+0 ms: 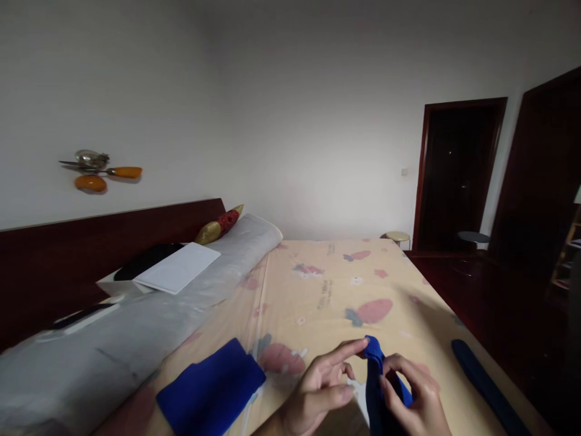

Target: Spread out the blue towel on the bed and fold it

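Note:
A blue piece of fabric point(374, 363) with a folded, ribbed-looking edge stands up between my two hands at the near side of the bed. My right hand point(417, 393) pinches it between thumb and fingers. From the other side, my left hand point(322, 387) touches its top edge with an outstretched index finger; the thumb is held apart. The fabric's lower part runs out of the picture. To the left lies a flat, folded blue cloth point(211, 387). A long, dark blue strip point(488, 384) rests along the bed's right edge.
The bed point(318, 260) has a yellow sheet with a strawberry print. Along the headboard point(113, 221) are a grey covered bolster point(254, 242), a red and gold cushion point(221, 225) and a white box lid point(179, 268). Two stools, one beige point(397, 236), stand near the door point(458, 181).

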`<state>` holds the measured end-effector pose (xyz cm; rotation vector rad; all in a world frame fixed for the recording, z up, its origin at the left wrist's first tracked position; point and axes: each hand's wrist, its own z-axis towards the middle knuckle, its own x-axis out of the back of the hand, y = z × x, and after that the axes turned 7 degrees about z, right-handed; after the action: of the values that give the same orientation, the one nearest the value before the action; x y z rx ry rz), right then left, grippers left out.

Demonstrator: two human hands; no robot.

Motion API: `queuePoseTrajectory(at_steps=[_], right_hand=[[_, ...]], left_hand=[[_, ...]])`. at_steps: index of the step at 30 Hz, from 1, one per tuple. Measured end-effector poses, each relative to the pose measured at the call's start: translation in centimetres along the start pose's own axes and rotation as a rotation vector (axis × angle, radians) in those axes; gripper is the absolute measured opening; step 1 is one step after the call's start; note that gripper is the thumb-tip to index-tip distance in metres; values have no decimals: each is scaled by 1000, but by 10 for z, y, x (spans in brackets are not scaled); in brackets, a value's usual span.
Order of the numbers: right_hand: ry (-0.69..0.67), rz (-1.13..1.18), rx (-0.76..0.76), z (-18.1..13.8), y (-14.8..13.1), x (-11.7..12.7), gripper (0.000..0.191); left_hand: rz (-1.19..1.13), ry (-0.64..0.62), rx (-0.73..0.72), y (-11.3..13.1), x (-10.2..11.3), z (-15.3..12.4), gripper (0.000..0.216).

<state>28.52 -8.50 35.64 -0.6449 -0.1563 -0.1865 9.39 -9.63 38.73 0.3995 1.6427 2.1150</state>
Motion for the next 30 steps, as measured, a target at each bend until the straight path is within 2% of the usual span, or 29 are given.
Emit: queuePoseTrajectory(at_steps=[4, 6, 14, 23, 30], right_hand=[[-41, 114, -148, -5, 3, -4, 17], [-60, 173, -207, -8, 6, -5, 19], [-93, 368, -330, -10, 14, -5, 20], [-120, 385, -410, -19, 26, -10, 27], [-217, 421, -493, -26, 38, -11, 29]], left_hand=[[140, -66, -19, -18, -2, 5, 72], [222, -59, -36, -23, -6, 6, 71], [261, 99, -111, -32, -14, 10, 52], [309, 160, -118, -24, -14, 9, 30], [457, 245, -128, -34, -14, 14, 20]])
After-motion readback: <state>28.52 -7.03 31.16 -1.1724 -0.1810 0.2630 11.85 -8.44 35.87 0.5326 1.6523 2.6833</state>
